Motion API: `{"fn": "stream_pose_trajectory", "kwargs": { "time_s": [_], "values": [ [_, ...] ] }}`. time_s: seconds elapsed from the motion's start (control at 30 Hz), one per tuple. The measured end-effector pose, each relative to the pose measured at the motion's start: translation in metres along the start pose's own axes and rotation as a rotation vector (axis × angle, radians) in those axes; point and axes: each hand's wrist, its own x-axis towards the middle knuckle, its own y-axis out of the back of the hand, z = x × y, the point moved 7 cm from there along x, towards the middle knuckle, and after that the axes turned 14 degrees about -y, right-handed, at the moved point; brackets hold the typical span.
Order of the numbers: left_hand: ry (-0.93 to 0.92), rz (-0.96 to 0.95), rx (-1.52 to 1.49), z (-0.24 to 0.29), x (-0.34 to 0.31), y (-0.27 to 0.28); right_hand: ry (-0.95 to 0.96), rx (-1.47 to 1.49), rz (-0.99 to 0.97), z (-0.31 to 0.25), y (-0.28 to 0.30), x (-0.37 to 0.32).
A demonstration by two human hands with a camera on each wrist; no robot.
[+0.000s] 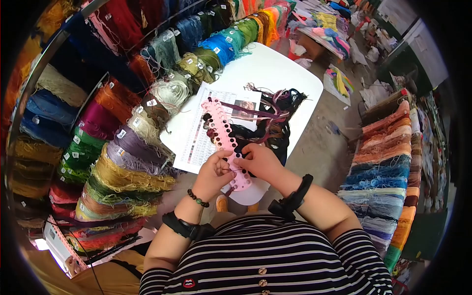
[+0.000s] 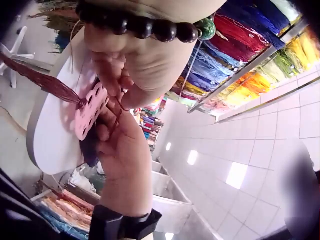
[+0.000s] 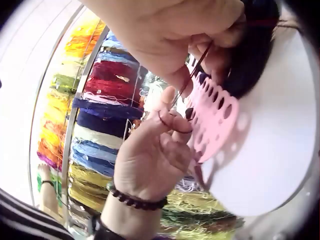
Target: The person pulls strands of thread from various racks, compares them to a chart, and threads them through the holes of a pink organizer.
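A pink thread board (image 1: 222, 129) with rows of holes lies over the near part of a white table (image 1: 282, 64), dark floss looped through several of its holes. My left hand (image 1: 214, 169) is at the board's left edge with a thin dark red thread (image 3: 202, 61) wound around its fingers. Across from it, my right hand (image 1: 263, 162) pinches the same thread between thumb and fingertips, close over the holes. A dark reddish-brown floss bundle (image 2: 47, 82) hangs from a hole near the board's end. Black floss (image 3: 255, 55) runs beside the right hand.
A printed chart (image 1: 189, 155) lies under the board. Loose dark and purple skeins (image 1: 282, 115) are spread to its right. Racks of coloured yarn (image 1: 132, 157) crowd the table's left side, and another rack (image 1: 376, 172) stands to the right.
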Motion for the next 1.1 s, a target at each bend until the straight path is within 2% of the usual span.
{"fn": "stream_pose_trajectory", "kwargs": {
  "time_s": [0.07, 0.17, 0.23, 0.27, 0.33, 0.37, 0.4, 0.43, 0.47, 0.53, 0.57, 0.6, 0.63, 0.7, 0.73, 0.8, 0.87, 0.9, 0.93, 0.97, 1.03, 1.1],
  "values": [
    [-0.082, 0.037, 0.049, 0.008, 0.001, 0.0, -0.036, 0.04, -0.074, 0.006, -0.006, 0.007],
    [-0.275, 0.229, 0.739, 0.038, -0.012, 0.035, -0.078, 0.236, -0.228, 0.009, -0.009, 0.013],
    [-0.121, 0.446, 0.34, 0.036, -0.023, 0.068, -0.116, 0.485, -0.292, 0.002, 0.013, -0.004],
    [-0.042, 0.45, 0.001, 0.038, -0.032, 0.078, -0.147, 0.553, -0.251, 0.001, 0.028, -0.011],
    [-0.001, 0.619, -0.333, 0.033, -0.057, 0.112, -0.086, 0.541, -0.201, 0.011, 0.061, -0.017],
    [0.02, 0.668, -0.357, 0.03, -0.076, 0.134, -0.087, 0.587, -0.215, 0.005, 0.081, -0.033],
    [0.088, 0.623, -0.35, 0.027, -0.096, 0.154, -0.133, 0.599, -0.176, 0.007, 0.096, -0.041],
    [0.207, 0.617, -0.341, 0.025, -0.113, 0.166, -0.117, 0.575, -0.14, 0.014, 0.11, -0.046],
    [0.328, 0.521, -0.347, 0.003, -0.135, 0.192, -0.109, 0.593, -0.102, 0.018, 0.123, -0.053],
    [0.708, 0.587, 0.064, -0.037, -0.182, 0.234, -0.106, 0.624, -0.057, 0.025, 0.14, -0.064],
    [0.688, 0.431, 0.659, -0.068, -0.202, 0.281, -0.106, 0.637, -0.049, 0.027, 0.147, -0.068],
    [0.486, 0.267, 1.105, -0.07, -0.201, 0.296, -0.106, 0.651, -0.038, 0.028, 0.151, -0.069],
    [0.25, 0.081, 1.526, -0.064, -0.194, 0.291, -0.108, 0.634, -0.038, 0.028, 0.151, -0.069],
    [0.346, 0.295, 0.856, -0.039, -0.154, 0.269, -0.121, 0.595, -0.045, 0.031, 0.147, -0.071],
    [0.264, 0.394, 0.621, -0.016, -0.128, 0.247, -0.128, 0.595, -0.045, 0.031, 0.142, -0.071],
    [0.051, 0.541, 0.479, 0.042, -0.075, 0.187, -0.135, 0.599, -0.04, 0.032, 0.131, -0.07],
    [-0.161, 0.443, 0.622, 0.055, -0.031, 0.167, -0.106, 0.563, -0.06, 0.031, 0.123, -0.071],
    [-0.145, 0.341, 0.937, 0.069, -0.011, 0.15, -0.091, 0.545, -0.069, 0.03, 0.12, -0.072],
    [-0.175, 0.291, 1.089, 0.067, 0.006, 0.144, -0.101, 0.526, -0.062, 0.027, 0.119, -0.075],
    [-0.166, 0.267, 1.154, 0.071, 0.021, 0.129, -0.104, 0.525, -0.061, 0.029, 0.117, -0.076],
    [-0.286, 0.149, 1.406, 0.066, 0.045, 0.109, -0.107, 0.525, -0.057, 0.034, 0.113, -0.077],
    [-0.179, 0.163, 1.457, 0.063, 0.052, 0.1, -0.121, 0.544, -0.052, 0.039, 0.11, -0.082]
  ]
}}
